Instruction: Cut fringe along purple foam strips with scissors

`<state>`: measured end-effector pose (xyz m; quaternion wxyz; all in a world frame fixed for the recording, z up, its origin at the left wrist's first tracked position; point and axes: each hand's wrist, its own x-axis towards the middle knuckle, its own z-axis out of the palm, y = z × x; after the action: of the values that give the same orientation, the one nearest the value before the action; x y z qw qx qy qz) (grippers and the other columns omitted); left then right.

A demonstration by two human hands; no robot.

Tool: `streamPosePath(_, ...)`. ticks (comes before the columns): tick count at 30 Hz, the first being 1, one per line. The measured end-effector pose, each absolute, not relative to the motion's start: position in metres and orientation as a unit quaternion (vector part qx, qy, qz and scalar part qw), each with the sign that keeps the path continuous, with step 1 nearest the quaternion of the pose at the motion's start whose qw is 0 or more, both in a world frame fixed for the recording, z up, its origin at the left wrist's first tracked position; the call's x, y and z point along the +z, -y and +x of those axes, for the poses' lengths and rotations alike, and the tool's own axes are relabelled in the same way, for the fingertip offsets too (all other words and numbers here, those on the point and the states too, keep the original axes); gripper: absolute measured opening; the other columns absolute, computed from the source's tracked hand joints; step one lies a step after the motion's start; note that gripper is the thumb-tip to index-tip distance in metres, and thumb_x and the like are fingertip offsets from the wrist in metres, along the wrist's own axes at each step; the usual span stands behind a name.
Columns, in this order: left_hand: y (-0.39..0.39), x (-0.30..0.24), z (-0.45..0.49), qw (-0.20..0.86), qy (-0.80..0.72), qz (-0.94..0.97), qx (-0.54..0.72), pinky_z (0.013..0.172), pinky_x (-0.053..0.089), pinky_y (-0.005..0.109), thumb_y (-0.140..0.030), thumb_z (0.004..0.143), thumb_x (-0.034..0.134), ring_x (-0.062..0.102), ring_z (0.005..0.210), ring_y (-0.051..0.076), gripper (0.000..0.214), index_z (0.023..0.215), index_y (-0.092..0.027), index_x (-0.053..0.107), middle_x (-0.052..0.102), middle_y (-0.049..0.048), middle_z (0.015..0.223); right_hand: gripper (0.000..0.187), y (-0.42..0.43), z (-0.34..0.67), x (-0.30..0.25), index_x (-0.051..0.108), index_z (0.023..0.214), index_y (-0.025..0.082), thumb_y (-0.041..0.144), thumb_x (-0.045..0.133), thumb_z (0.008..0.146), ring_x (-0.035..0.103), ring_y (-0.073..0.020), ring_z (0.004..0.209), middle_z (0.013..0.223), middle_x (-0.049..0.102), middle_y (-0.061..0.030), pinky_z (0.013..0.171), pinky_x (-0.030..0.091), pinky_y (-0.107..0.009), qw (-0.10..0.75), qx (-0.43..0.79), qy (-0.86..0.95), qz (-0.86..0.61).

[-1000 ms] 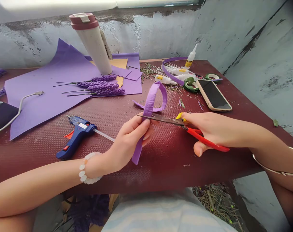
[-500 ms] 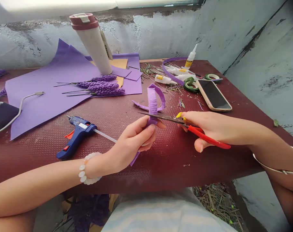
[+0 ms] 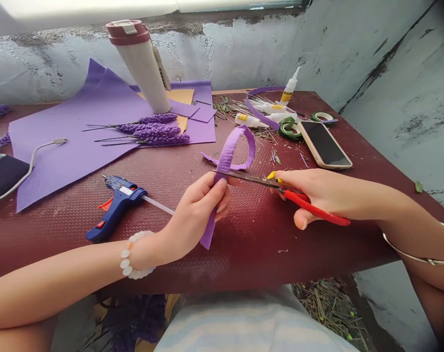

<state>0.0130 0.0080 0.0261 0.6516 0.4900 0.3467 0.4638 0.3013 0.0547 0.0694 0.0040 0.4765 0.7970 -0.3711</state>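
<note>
Between the thumb and fingers of my left hand (image 3: 203,203), a fringed purple foam strip (image 3: 228,149) is pinched. Its upper part loops over and curls back to the left, while a flat end hangs below the hand. My right hand (image 3: 299,193) is closed around red-handled scissors (image 3: 251,180), with yellow at the finger area. The scissor blades point left and lie across the strip just above my left thumb; they look nearly together. Fine slits run along the strip's edge. Some of my left fingers are hidden behind the strip.
A blue glue gun (image 3: 117,208) lies left of my left hand. Purple sheets (image 3: 71,132), purple flower stems (image 3: 156,132) and a tumbler (image 3: 144,73) stand behind. Glue bottles (image 3: 288,90), green tape (image 3: 290,128), wires, scraps and a phone (image 3: 325,144) occupy the right back.
The strip has tilted and its loop has opened wider to the right. My left hand has shifted slightly left and down. My right hand and the scissors are almost unmoved.
</note>
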Motion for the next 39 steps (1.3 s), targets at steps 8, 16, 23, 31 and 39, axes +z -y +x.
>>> streamPosePath(8,-0.009,0.023,0.012,0.569,-0.42,0.544,0.451,0.07,0.046,0.03,-0.034,0.114,0.078,0.051,0.068,0.014,0.041,0.078,-0.023,0.062,0.059,-0.0035,0.07,0.074,-0.055,0.297,0.058,0.071,0.107,0.031,0.095,0.088,0.074,0.078,-0.0401,0.092,0.103,0.082,-0.0079,0.08,0.053,-0.045,-0.023,-0.268,-0.837,0.476)
streamPosePath(16,-0.012,0.021,0.011,0.631,-0.394,0.525,0.414,0.083,0.069,0.032,-0.055,0.109,0.093,0.081,0.08,0.02,0.042,0.09,-0.019,0.08,0.086,0.0057,0.086,0.075,-0.05,0.292,0.058,0.054,0.093,0.034,0.1,0.084,0.074,0.076,-0.0376,0.085,0.093,0.077,-0.007,0.076,0.05,-0.045,-0.028,-0.212,-0.851,0.48)
streamPosePath(23,-0.011,0.022,0.011,0.646,-0.366,0.525,0.416,0.077,0.066,0.029,-0.047,0.111,0.092,0.08,0.076,0.018,0.037,0.091,-0.018,0.08,0.085,0.0039,0.082,0.07,-0.051,0.293,0.053,0.053,0.092,0.035,0.095,0.084,0.079,0.067,-0.032,0.069,0.077,0.069,0.0,0.073,0.046,-0.043,-0.029,-0.254,-0.842,0.475)
streamPosePath(31,-0.01,0.022,0.013,0.621,-0.364,0.552,0.42,0.06,0.042,0.026,-0.035,0.113,0.081,0.052,0.058,0.01,0.039,0.081,-0.021,0.067,0.067,-0.0027,0.068,0.062,-0.052,0.297,0.051,0.062,0.099,0.032,0.094,0.061,0.1,0.069,-0.0333,0.068,0.08,0.072,-0.0039,0.072,0.046,-0.044,-0.038,-0.222,-0.863,0.452)
streamPosePath(39,-0.008,0.025,0.014,0.604,-0.385,0.57,0.402,0.061,0.039,0.03,-0.036,0.114,0.075,0.048,0.058,0.011,0.043,0.076,-0.023,0.062,0.061,-0.003,0.067,0.028,-0.05,0.304,0.03,0.055,0.101,0.032,0.059,0.062,0.105,0.072,-0.0306,0.065,0.081,0.075,-0.0037,0.066,0.043,-0.042,-0.051,-0.133,-0.887,0.439)
